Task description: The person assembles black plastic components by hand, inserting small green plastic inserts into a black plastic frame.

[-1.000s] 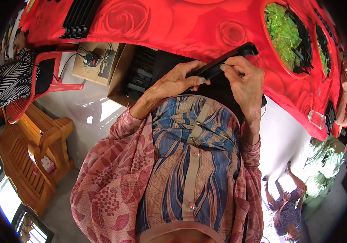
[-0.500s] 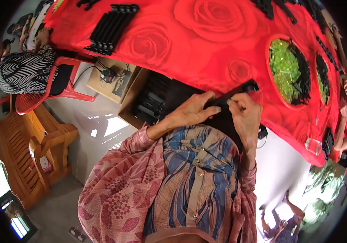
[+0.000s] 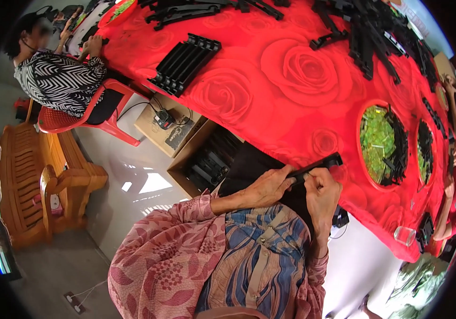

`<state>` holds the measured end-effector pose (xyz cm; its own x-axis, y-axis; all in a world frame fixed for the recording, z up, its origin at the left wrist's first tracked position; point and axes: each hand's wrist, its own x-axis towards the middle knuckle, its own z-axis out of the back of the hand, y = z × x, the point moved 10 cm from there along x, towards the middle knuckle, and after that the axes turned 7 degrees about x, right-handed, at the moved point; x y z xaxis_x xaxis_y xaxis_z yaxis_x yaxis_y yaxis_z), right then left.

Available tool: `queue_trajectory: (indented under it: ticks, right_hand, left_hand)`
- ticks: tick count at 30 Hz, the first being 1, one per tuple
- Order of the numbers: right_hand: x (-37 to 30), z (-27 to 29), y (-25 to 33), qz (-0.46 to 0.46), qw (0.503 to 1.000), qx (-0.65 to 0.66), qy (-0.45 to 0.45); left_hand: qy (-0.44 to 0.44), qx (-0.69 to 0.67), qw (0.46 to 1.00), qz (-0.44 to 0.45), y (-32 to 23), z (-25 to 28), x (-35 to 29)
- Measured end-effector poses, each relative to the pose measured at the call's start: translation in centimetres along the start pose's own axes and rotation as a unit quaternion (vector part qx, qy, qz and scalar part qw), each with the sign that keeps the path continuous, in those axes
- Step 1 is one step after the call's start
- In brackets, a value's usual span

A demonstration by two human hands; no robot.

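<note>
A long, narrow black plastic bar (image 3: 326, 161) is held slanted over the table's near edge, its far end pointing right. My left hand (image 3: 268, 189) is closed round the bar's near end. Curled, my right hand (image 3: 324, 195) presses thumb and fingertips together against the bar's side, around its middle. Whatever is pinched between those fingertips is too small or hidden to make out. To the right of the hands stands an oval red tray (image 3: 360, 146) with small clear yellow-green pieces on one side and thin black pieces on the other.
Several black bars (image 3: 188, 64) lie side by side on the red rose-patterned cloth (image 3: 302, 69); more pile up (image 3: 366, 42) at the back. An open carton (image 3: 183, 181) of black parts stands below the edge. A glass (image 3: 404, 235) is at right. Co-workers sit left (image 3: 60, 80) and right.
The view has tilted up, showing more of the table. My left fingers, spread along the bar before, now wrap its near end. My right fingertips stay at the bar.
</note>
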<state>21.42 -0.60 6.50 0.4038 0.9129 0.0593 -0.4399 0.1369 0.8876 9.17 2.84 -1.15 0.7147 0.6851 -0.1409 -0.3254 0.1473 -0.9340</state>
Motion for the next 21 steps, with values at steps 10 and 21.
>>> queue_trajectory:
  ticks: [10, 21]
  right_hand:
    - [-0.1, 0.0, -0.4, -0.011, 1.000, 0.001, 0.005]
    - [0.0, 0.1, -0.3, -0.010, 0.999, 0.037, -0.021]
  left_hand:
    - [0.012, 0.056, 0.998, -0.003, -1.3, 0.4, -0.3]
    - [-0.001, 0.060, 0.997, 0.046, -0.1, 0.2, 0.0]
